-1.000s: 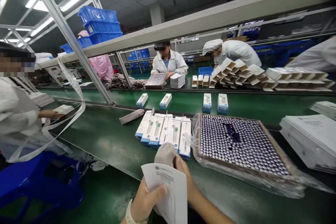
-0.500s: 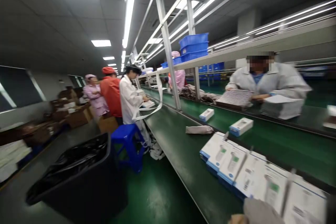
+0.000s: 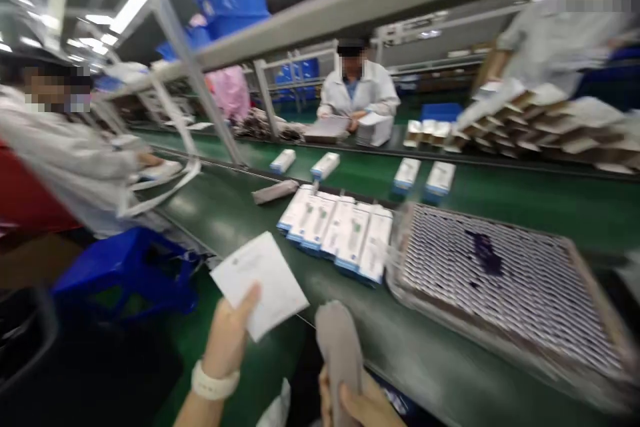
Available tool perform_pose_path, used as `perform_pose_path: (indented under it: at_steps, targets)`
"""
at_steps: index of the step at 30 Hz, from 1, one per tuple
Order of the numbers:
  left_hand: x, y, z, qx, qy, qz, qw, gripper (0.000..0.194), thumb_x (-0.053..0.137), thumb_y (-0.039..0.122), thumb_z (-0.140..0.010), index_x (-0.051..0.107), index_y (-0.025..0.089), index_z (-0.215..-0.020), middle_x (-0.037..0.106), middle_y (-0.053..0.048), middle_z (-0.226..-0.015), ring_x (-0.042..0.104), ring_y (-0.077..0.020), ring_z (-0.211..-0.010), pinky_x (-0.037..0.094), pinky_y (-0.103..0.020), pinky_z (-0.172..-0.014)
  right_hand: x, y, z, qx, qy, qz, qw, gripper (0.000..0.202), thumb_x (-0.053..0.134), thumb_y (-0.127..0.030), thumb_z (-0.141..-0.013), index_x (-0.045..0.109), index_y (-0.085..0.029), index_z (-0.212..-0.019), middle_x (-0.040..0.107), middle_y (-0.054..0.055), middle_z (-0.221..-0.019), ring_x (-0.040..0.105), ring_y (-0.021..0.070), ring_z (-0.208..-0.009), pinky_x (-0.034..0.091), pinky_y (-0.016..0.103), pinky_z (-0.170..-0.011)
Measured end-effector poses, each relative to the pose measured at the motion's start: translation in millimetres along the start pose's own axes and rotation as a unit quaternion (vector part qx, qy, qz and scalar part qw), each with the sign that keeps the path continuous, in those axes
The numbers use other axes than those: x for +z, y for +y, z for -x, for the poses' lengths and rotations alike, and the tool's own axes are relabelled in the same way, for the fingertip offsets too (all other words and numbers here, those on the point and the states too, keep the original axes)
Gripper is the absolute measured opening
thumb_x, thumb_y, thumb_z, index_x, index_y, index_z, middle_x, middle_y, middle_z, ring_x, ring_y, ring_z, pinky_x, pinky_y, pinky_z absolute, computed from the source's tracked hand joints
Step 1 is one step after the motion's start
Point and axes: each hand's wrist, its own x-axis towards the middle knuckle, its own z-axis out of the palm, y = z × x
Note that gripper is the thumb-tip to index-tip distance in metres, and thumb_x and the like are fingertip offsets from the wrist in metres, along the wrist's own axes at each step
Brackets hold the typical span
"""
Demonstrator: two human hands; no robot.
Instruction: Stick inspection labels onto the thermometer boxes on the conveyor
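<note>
Held out over the table's near edge, my left hand [image 3: 235,320] pinches a white paper leaflet [image 3: 270,273] between thumb and fingers; a white band is round that wrist. To its right, my right hand [image 3: 345,393] grips a long grey pouch [image 3: 340,337], soft-looking and upright, its contents hidden. Beyond both hands lies a row of several white-and-blue boxes [image 3: 333,230], printed with a handheld device and leaning on each other. A similar grey pouch [image 3: 275,192] rests left of the row.
A large tray [image 3: 505,287] of tightly packed small pieces stands on the table at right. More boxes [image 3: 407,175] sit on the green belt. Co-workers [image 3: 357,90] are across and at left. A blue stool [image 3: 125,273] stands left, under slanting posts.
My view has swung right and down. My left hand with the leaflet and the packed tray have come into view; the grey pouch at the lower edge now shows in my right hand.
</note>
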Motion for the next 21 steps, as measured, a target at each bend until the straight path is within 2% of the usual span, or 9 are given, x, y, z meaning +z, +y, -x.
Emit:
perform_pose_path:
  at_steps: [2, 5, 8, 11, 14, 15, 17, 19, 21]
  targets:
    - [0.5, -10, -16, 0.004, 0.002, -0.058, 0.998, 0.05, 0.065, 0.038, -0.068, 0.056, 0.013, -0.111, 0.062, -0.012, -0.108, 0.058, -0.028, -0.097, 0.045, -0.041, -0.085, 3, -1, 11, 0.087, -0.076, -0.174, 0.978, 0.043, 0.068, -0.045, -0.066, 0.06, -0.013, -0.093, 0.063, 0.004, -0.073, 0.06, 0.0144, -0.067, 0.046, 0.025, -0.064]
    - [18.9, -25, -15, 0.008, -0.056, -0.15, 0.987, 0.044, 0.064, 0.037, -0.068, 0.059, 0.014, -0.105, 0.063, -0.01, -0.106, 0.058, -0.027, -0.097, 0.046, -0.037, -0.083, 4, -1, 15, 0.089, -0.124, -0.22, 0.963, 0.041, 0.075, -0.038, -0.058, 0.06, -0.009, -0.083, 0.06, 0.005, -0.073, 0.057, 0.0128, -0.07, 0.043, 0.026, -0.07]
    - [46.8, -40, 6, 0.015, -0.121, -0.178, 0.977, 0.032, 0.064, 0.035, -0.069, 0.063, 0.013, -0.092, 0.066, -0.008, -0.095, 0.059, -0.0239, -0.092, 0.046, -0.031, -0.08, 1, 5, 13, 0.075, -0.063, -0.245, 0.965, 0.041, 0.072, -0.041, -0.062, 0.057, -0.01, -0.084, 0.057, 0.002, -0.068, 0.056, 0.0122, -0.062, 0.044, 0.026, -0.061]
    - [71.1, -56, 27, -0.037, -0.192, -0.115, 0.974, 0.022, 0.062, 0.035, -0.07, 0.063, 0.013, -0.073, 0.065, -0.002, -0.069, 0.06, -0.0172, -0.069, 0.047, -0.025, -0.065, -4, 8, 3, 0.05, 0.005, -0.263, 0.963, 0.041, 0.069, -0.042, -0.066, 0.053, -0.012, -0.089, 0.056, 0.0, -0.064, 0.054, 0.0111, -0.05, 0.045, 0.025, -0.049]
    - [84.4, -67, 37, -0.124, -0.247, -0.002, 0.961, 0.04, 0.05, 0.05, -0.075, 0.055, 0.014, -0.058, 0.049, 0.002, -0.042, 0.047, -0.0104, -0.038, 0.04, -0.022, -0.04, -13, 1, -11, 0.027, 0.012, -0.232, 0.972, 0.041, 0.068, -0.042, -0.068, 0.053, -0.011, -0.089, 0.057, 0.001, -0.06, 0.054, 0.0115, -0.047, 0.045, 0.024, -0.045]
    - [86.7, -68, 37, -0.144, -0.265, 0.031, 0.953, 0.045, 0.046, 0.056, -0.075, 0.053, 0.015, -0.058, 0.044, 0.003, -0.038, 0.042, -0.0094, -0.031, 0.036, -0.022, -0.034, -16, -3, -16, 0.025, 0.013, -0.222, 0.975, 0.042, 0.067, -0.043, -0.067, 0.054, -0.01, -0.088, 0.057, 0.001, -0.058, 0.054, 0.0114, -0.046, 0.046, 0.024, -0.045]
    - [89.5, -67, 34, -0.162, -0.298, 0.064, 0.938, 0.049, 0.051, 0.064, -0.067, 0.055, 0.015, -0.067, 0.041, 0.005, -0.036, 0.036, -0.0084, -0.025, 0.03, -0.021, -0.027, -22, -13, -22, 0.035, 0.008, -0.208, 0.978, 0.043, 0.067, -0.045, -0.067, 0.056, -0.008, -0.087, 0.058, 0.002, -0.059, 0.055, 0.0113, -0.048, 0.047, 0.024, -0.046]
    - [91.1, -62, 29, -0.169, -0.32, 0.055, 0.93, 0.05, 0.063, 0.059, -0.058, 0.056, 0.014, -0.078, 0.041, 0.007, -0.035, 0.035, -0.0086, -0.023, 0.028, -0.02, -0.024, -27, -20, -26, 0.054, -0.016, -0.197, 0.979, 0.044, 0.066, -0.045, -0.067, 0.058, -0.007, -0.087, 0.059, 0.003, -0.061, 0.057, 0.0119, -0.052, 0.049, 0.026, -0.051]
    - [92.3, -58, 26, -0.188, -0.329, 0.033, 0.925, 0.049, 0.068, 0.051, -0.057, 0.058, 0.013, -0.086, 0.042, 0.007, -0.034, 0.036, -0.0091, -0.023, 0.028, -0.02, -0.024, -31, -21, -27, 0.071, -0.036, -0.186, 0.979, 0.045, 0.066, -0.045, -0.068, 0.059, -0.007, -0.09, 0.06, 0.004, -0.063, 0.059, 0.0133, -0.058, 0.049, 0.027, -0.056]
